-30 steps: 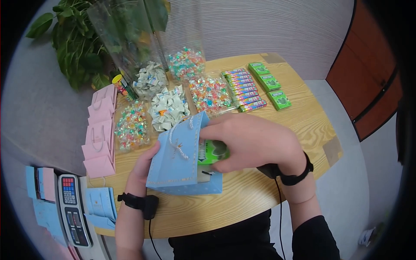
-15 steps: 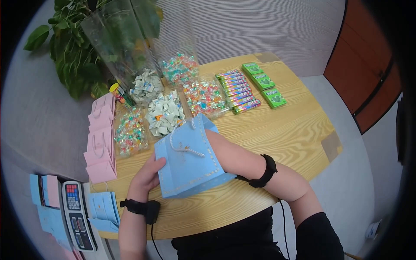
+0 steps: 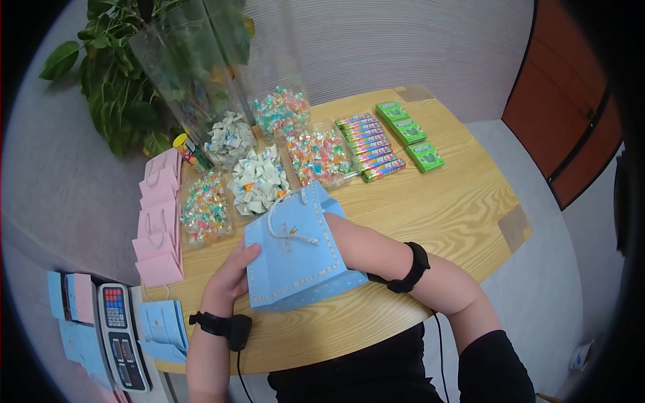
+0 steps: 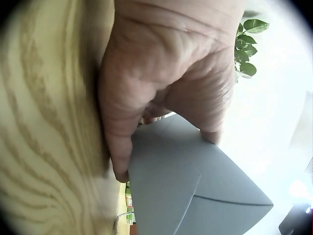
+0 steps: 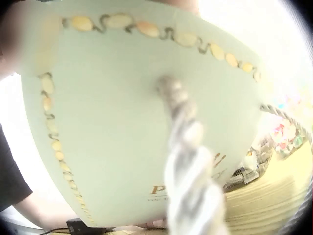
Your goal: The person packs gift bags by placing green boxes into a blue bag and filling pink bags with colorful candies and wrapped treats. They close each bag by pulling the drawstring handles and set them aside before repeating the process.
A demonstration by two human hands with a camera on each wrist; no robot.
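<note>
A blue paper gift bag point(image 3: 292, 252) with white rope handles is tilted over the near part of the table. My left hand point(image 3: 235, 265) grips it by the base, thumb on the printed face. In the left wrist view, that hand point(image 4: 166, 68) spans the folded bottom of the bag point(image 4: 181, 176), fingers and thumb on opposite sides. My right hand point(image 3: 346, 236) reaches in through the bag's mouth up to the wrist. Its fingers are hidden inside, and I cannot tell what they hold. The right wrist view shows the printed bag face point(image 5: 112, 122) and a rope handle point(image 5: 190, 161) close up.
Beyond the bag lie clear trays of wrapped candies point(image 3: 319, 158) and white packets point(image 3: 259, 181). Candy sticks point(image 3: 369, 148) and green boxes point(image 3: 424, 156) line the back right. Pink bags point(image 3: 158, 232), folded blue bags point(image 3: 161, 322) and a scale point(image 3: 121, 336) are at left.
My right hand has carried a green box into the blue bag, and both are now hidden inside. The bag has shifted slightly right; my left hand keeps its grip.
</note>
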